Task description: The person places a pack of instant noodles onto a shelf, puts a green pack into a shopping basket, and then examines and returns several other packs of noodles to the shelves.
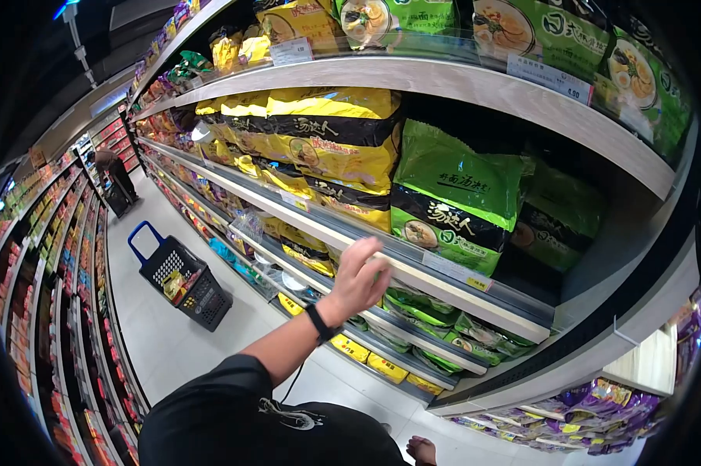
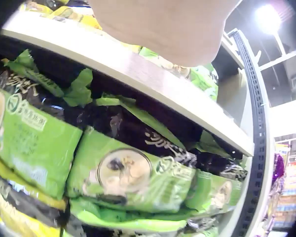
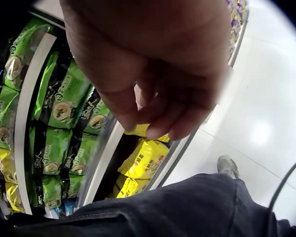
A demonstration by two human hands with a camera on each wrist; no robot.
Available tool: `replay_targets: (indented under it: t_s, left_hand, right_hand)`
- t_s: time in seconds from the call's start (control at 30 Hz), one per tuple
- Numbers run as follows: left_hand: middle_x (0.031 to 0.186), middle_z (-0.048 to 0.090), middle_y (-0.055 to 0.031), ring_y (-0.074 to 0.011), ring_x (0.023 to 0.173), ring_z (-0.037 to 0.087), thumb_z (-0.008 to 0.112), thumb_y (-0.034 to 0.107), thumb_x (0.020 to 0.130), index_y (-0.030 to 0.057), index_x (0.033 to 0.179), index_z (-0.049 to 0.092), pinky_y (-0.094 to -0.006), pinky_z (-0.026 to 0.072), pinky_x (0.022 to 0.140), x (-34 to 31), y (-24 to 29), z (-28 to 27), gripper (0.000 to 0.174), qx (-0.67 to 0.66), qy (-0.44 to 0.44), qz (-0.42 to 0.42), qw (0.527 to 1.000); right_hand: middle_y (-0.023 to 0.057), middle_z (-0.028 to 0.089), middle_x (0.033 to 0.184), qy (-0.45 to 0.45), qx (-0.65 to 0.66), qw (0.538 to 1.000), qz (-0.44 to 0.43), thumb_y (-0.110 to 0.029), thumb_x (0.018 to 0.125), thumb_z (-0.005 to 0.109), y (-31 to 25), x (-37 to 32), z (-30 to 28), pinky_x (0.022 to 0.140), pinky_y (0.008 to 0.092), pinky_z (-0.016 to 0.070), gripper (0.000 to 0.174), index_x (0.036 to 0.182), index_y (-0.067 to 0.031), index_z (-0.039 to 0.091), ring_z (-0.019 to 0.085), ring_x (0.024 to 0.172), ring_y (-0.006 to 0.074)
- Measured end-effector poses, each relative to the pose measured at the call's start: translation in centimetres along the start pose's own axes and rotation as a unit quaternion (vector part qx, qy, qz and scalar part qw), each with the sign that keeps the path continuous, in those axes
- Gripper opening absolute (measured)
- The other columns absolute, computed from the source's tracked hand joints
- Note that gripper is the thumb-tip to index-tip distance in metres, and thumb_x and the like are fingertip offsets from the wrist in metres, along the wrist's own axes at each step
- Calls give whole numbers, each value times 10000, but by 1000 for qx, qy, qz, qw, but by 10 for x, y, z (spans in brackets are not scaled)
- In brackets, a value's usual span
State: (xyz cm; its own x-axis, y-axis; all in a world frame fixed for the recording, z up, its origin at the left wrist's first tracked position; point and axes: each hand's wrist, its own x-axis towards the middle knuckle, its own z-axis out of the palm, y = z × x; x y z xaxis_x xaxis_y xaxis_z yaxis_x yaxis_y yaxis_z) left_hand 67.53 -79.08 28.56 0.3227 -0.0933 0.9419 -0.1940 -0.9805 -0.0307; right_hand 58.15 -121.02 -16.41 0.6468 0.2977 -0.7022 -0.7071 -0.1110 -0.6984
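My left hand (image 1: 360, 273), with a black band on its wrist, is raised in front of a shelf's front edge. Its fingers are loosely bent and hold nothing. Just behind it stand a green instant noodle pack (image 1: 455, 198) and yellow noodle packs (image 1: 331, 144). In the left wrist view, part of the hand (image 2: 163, 29) covers the shelf edge above a row of green noodle packs (image 2: 133, 173). Low by my body hangs my right hand (image 1: 422, 449). Its fingers curl loosely around nothing, and in the right wrist view they overlap yellow packs (image 3: 144, 159) on a low shelf.
A dark shopping basket (image 1: 187, 283) with a blue handle stands on the aisle floor, some packs inside. Farther down the aisle a person (image 1: 116, 175) bends beside a dark basket. Stocked shelves (image 1: 47, 303) line the left side. Purple packs (image 1: 591, 408) fill shelves around the right corner.
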Motion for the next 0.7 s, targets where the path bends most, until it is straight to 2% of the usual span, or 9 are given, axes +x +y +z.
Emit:
replay_targets:
  t_s: [0.07,0.13,0.2,0.27,0.37,0.47,0.53,0.57,0.7]
  left_hand:
    - [1026,567,-134,-329,960,559,699,50,795,73,917,542,-405,450,842,-32,7,-22,201,-52,-16,-39,998]
    - [963,582,-138,-337,898,559,693,72,810,59,856,513,-421,448,788,-85,11,-42,186,-137,-160,-123,970]
    - [889,592,-165,-370,837,559,678,106,834,33,826,523,-449,446,741,-161,16,-59,172,-190,-292,-242,906]
    - [827,593,-198,-405,814,572,628,238,882,32,804,577,-480,466,735,-272,15,-87,226,-178,-435,-287,835]
    - [902,671,-208,-403,867,619,527,242,868,33,805,679,-491,488,774,-420,14,-157,266,-162,-678,-304,649]
    - [897,677,-236,-407,889,642,514,336,861,25,803,702,-493,498,805,-584,8,-240,367,-267,-769,-337,474]
    - [913,676,-246,-416,915,638,492,343,872,20,834,698,-492,498,858,-603,43,-297,385,-84,-714,-397,571]
    - [930,680,-239,-425,912,639,472,308,879,30,863,700,-511,499,853,-589,44,-321,360,-73,-790,-335,508]
    - [915,695,-195,-369,883,671,476,201,849,58,834,700,-487,539,802,-603,66,-366,265,-47,-766,-268,583]
  right_hand:
    - [187,694,981,-15,-50,998,29,-162,867,651,10,16,7,758,441,568,277,1100,-14,631,686,856,341]
    - [153,691,948,-14,-37,998,45,-67,877,623,29,19,0,704,393,581,222,1093,-12,624,689,795,285]
    - [121,691,916,-155,120,972,130,-39,890,602,58,21,-13,704,373,579,195,1081,-9,623,687,787,244]
    - [124,705,969,-70,-85,983,149,-115,891,632,60,-11,5,719,354,562,226,1091,-14,661,685,833,203]
    - [74,712,1051,-115,-364,924,30,-272,860,686,73,-41,2,819,315,533,307,1091,-72,724,664,938,164]
    - [117,703,977,-233,-594,745,-195,-214,819,720,62,-76,14,747,350,539,262,1024,-52,699,670,883,247]
    - [50,698,946,-140,-356,919,100,-228,870,666,50,-92,34,701,334,528,211,1000,-66,699,653,825,200]
    - [34,691,949,-162,-346,917,112,-232,896,630,45,-92,38,696,336,526,207,1009,-68,686,648,817,177]
    - [8,670,1000,-140,-284,927,201,-260,924,595,9,-118,73,719,318,531,246,1098,-94,649,635,867,133]
